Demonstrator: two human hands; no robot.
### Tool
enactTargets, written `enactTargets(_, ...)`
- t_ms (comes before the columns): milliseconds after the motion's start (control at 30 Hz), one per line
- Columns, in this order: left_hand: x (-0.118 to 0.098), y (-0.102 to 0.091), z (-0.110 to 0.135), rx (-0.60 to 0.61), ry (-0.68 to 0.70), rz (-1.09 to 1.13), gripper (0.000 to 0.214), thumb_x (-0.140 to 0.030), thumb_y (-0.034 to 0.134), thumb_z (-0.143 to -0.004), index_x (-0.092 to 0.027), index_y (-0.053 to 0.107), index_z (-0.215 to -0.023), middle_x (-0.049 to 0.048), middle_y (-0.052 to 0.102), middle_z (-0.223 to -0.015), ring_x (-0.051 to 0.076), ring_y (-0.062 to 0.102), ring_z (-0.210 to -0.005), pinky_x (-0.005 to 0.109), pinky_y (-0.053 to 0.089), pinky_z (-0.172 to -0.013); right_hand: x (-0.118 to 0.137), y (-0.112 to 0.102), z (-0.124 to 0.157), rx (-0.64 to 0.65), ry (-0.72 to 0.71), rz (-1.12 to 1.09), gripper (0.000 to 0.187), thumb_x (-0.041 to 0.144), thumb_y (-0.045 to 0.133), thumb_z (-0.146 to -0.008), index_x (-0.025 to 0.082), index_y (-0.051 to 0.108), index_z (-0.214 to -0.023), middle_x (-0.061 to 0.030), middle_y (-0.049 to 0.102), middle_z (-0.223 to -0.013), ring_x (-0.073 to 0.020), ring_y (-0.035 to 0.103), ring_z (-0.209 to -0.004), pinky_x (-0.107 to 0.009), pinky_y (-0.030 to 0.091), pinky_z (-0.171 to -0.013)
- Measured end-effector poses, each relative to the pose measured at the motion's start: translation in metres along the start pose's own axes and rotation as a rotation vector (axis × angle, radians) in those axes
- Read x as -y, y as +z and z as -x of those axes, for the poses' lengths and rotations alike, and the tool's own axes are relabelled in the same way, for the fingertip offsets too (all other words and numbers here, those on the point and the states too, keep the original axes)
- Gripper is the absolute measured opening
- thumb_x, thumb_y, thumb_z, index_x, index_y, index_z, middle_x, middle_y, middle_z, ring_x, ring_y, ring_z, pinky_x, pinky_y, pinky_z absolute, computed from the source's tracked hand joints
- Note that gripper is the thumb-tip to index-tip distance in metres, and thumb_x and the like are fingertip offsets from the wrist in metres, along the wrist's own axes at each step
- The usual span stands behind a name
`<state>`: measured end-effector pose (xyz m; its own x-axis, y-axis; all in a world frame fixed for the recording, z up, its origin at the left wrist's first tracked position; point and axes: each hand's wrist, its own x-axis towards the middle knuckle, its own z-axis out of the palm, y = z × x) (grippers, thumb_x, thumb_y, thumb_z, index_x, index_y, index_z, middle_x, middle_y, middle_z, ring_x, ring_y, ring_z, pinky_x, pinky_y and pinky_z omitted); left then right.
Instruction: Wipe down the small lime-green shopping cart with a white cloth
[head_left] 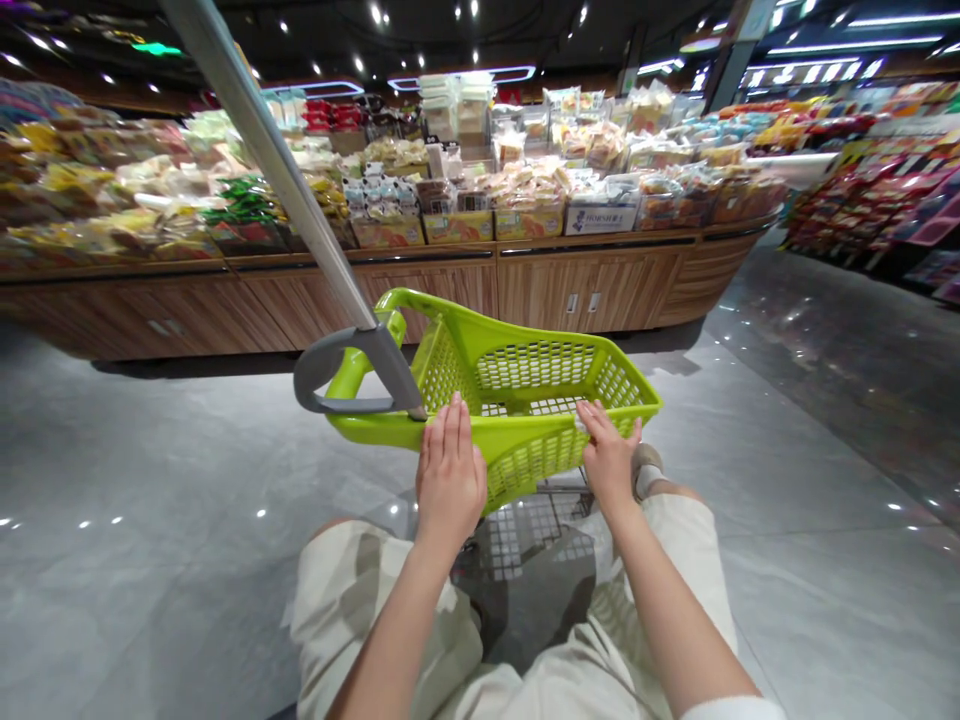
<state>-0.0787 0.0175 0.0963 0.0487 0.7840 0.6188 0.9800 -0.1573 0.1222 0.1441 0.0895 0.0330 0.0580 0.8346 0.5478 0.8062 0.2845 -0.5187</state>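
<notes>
A lime-green shopping cart stands in front of me, its slotted basket empty. My left hand lies flat on the near rim, fingers stretched out and close together. Farther right along that rim, my right hand has its fingers bent over the edge. A small white tissue-like piece shows under those fingertips; most of it is hidden. At the cart's left end a grey bracket joins a long metal handle bar, which slants up past the top of the view.
A wooden display counter heaped with packaged snacks runs across behind the cart. More shelves of goods stand at the right. Grey tiled floor surrounds the cart. My knees are on its near side, above the lower wire rack.
</notes>
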Motion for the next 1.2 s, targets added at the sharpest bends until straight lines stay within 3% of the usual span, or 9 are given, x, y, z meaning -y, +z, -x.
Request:
enactTargets(100,-0.003,0.002,-0.002,0.004,-0.012,0.005,0.064,-0.018,0.040,-0.093,-0.010,0.021,-0.154,0.0151,0.036,-0.156,0.028,0.031,-0.144,0.050,0.026,-0.119,0.043,0.008,-0.003,0.040,-0.001,-0.054,0.069,-0.003,0.035,-0.069,0.021,0.060,-0.129,-0.0078,0.063,-0.133,-0.0243,0.049,-0.134,-0.062,0.003,-0.118)
enactTargets(233,-0.002,0.002,-0.002,0.006,-0.001,-0.012,0.061,-0.017,0.040,-0.093,-0.008,0.027,-0.151,0.0158,0.037,-0.156,0.030,0.032,-0.144,0.050,0.026,-0.119,0.118,0.017,-0.001,0.217,-0.317,-0.225,0.070,-0.001,0.037,-0.071,0.018,0.052,-0.137,-0.0060,0.057,-0.140,-0.0171,0.041,-0.140,-0.046,0.012,-0.122)
enactTargets(300,-0.001,0.002,-0.001,-0.005,0.004,-0.021,0.060,-0.018,0.039,-0.093,-0.009,0.027,-0.151,0.0154,0.037,-0.156,0.030,0.032,-0.144,0.050,0.026,-0.119,0.128,0.016,0.000,0.249,-0.394,-0.247,0.073,-0.001,0.038,-0.072,0.020,0.048,-0.141,-0.0054,0.055,-0.143,-0.0151,0.040,-0.140,-0.046,0.008,-0.123)
enactTargets(433,0.003,0.003,0.000,0.008,0.008,-0.005,0.063,-0.018,0.038,-0.094,-0.010,0.020,-0.154,0.0144,0.035,-0.157,0.027,0.031,-0.145,0.049,0.025,-0.120,0.075,0.006,0.001,0.235,-0.354,-0.132,0.084,-0.005,0.036,-0.067,0.027,0.043,-0.143,-0.0030,0.055,-0.143,-0.0152,0.043,-0.139,-0.055,-0.002,-0.120)
enactTargets(633,0.000,0.003,0.000,0.001,-0.007,0.003,0.062,-0.019,0.039,-0.094,-0.011,0.022,-0.154,0.0139,0.037,-0.156,0.028,0.033,-0.143,0.049,0.025,-0.120,-0.025,-0.012,-0.002,0.078,-0.104,0.060,0.077,-0.003,0.036,-0.068,0.031,0.053,-0.135,-0.0017,0.060,-0.138,-0.0214,0.043,-0.139,-0.063,0.004,-0.116)
enactTargets(767,-0.002,0.003,-0.002,-0.004,-0.005,0.015,0.062,-0.018,0.040,-0.093,-0.010,0.024,-0.153,0.0139,0.038,-0.155,0.028,0.034,-0.143,0.050,0.026,-0.119,0.021,-0.003,-0.003,0.039,0.015,0.070,0.069,-0.003,0.037,-0.070,0.024,0.059,-0.130,-0.0085,0.063,-0.133,-0.0257,0.051,-0.132,-0.064,0.011,-0.115)
enactTargets(967,-0.003,0.000,-0.001,0.009,0.010,-0.020,0.057,-0.017,0.041,-0.093,-0.009,0.033,-0.149,0.0153,0.040,-0.154,0.030,0.034,-0.142,0.050,0.027,-0.119,0.129,0.015,0.004,0.226,-0.376,-0.156,0.073,-0.001,0.041,-0.073,0.020,0.047,-0.142,-0.0064,0.054,-0.144,-0.0176,0.041,-0.140,-0.044,0.019,-0.120)
enactTargets(1067,-0.001,-0.001,0.000,0.003,0.022,-0.016,0.060,-0.017,0.040,-0.093,-0.010,0.028,-0.151,0.0146,0.040,-0.154,0.029,0.036,-0.142,0.050,0.027,-0.118,0.104,0.009,0.007,0.218,-0.380,-0.113,0.082,-0.004,0.038,-0.068,0.025,0.041,-0.145,-0.0046,0.053,-0.145,-0.0163,0.040,-0.140,-0.049,0.010,-0.121)
enactTargets(1200,0.001,0.000,0.001,-0.005,0.030,0.011,0.063,-0.018,0.039,-0.094,-0.012,0.021,-0.154,0.0137,0.038,-0.155,0.028,0.035,-0.142,0.049,0.026,-0.119,0.023,-0.006,0.006,0.133,-0.255,0.063,0.087,-0.004,0.039,-0.064,0.031,0.043,-0.144,-0.0025,0.056,-0.143,-0.0189,0.043,-0.139,-0.057,0.008,-0.119)
